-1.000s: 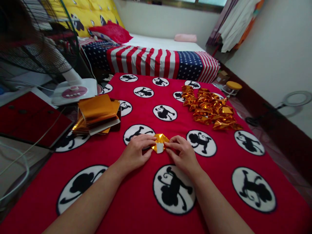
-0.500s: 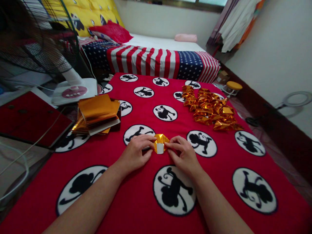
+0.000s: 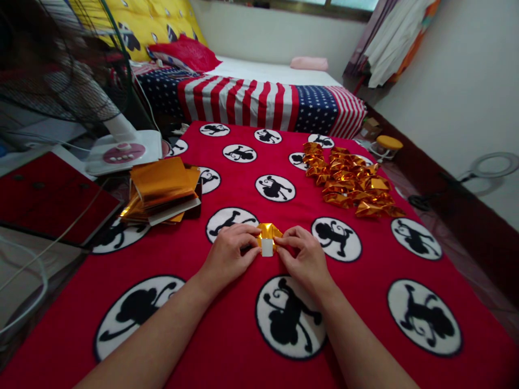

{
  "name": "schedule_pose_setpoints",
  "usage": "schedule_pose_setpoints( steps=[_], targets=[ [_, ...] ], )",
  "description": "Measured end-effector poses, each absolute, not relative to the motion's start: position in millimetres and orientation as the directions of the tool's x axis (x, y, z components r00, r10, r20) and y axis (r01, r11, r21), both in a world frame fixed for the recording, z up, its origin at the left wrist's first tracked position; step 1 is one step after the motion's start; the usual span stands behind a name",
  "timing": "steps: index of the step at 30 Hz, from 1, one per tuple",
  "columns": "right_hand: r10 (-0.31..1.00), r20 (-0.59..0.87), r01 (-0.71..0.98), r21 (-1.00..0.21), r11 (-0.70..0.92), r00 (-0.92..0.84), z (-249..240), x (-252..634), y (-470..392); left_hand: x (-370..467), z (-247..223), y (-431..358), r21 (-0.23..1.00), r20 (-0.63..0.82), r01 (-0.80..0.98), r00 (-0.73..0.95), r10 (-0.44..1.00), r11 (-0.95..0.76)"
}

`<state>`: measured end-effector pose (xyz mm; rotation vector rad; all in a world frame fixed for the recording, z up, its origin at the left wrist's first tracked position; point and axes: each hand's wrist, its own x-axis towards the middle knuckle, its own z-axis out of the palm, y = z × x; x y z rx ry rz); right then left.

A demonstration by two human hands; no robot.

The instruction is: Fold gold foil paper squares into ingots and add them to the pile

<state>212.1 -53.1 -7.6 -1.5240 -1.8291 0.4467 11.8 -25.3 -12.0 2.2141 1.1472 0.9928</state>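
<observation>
A small folded piece of gold foil paper (image 3: 266,232), with a pale square face toward me, lies between my hands on the red cloth (image 3: 227,329). My left hand (image 3: 233,248) pinches its left side between thumb and fingers. On its right side, my right hand (image 3: 304,254) grips the edge in the same way. To the left is a loose stack of gold paper sheets (image 3: 164,183). At the far right of the cloth sit rows of folded gold paper shapes (image 3: 348,178).
A fan (image 3: 125,146) stands at the left behind the stack, beside a dark red panel (image 3: 52,194). Past the cloth's far edge is a bed (image 3: 251,102) with a striped cover. On the right are a yellow stool (image 3: 389,142) and a ring light (image 3: 494,165).
My left thumb has shifted slightly right and up against the paper's lower left edge. My right hand keeps nearly the same place.
</observation>
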Motion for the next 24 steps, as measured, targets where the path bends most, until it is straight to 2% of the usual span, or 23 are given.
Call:
schedule_pose_setpoints(
  steps=[12, 19, 24],
  targets=[
    [0.95, 0.309, 0.738, -0.65, 0.181, 0.039, -6.6, 201.0, -53.0, 21.8, -7.0, -30.0, 0.634, 0.377, 0.592, 0.326, 0.867, -0.498],
    [0.955, 0.294, 0.703, -0.685, 0.191, 0.028, -9.8, 204.4, -51.8, 38.4, -0.3, -40.5, 0.509, 0.381, 0.742, 0.261, 0.887, -0.437],
    [0.958, 0.284, 0.685, -0.704, 0.19, 0.026, -11.1, 205.7, -51.5, 39.4, -0.5, -39.7, 0.51, 0.363, 0.752, 0.252, 0.897, -0.418]
  ],
)
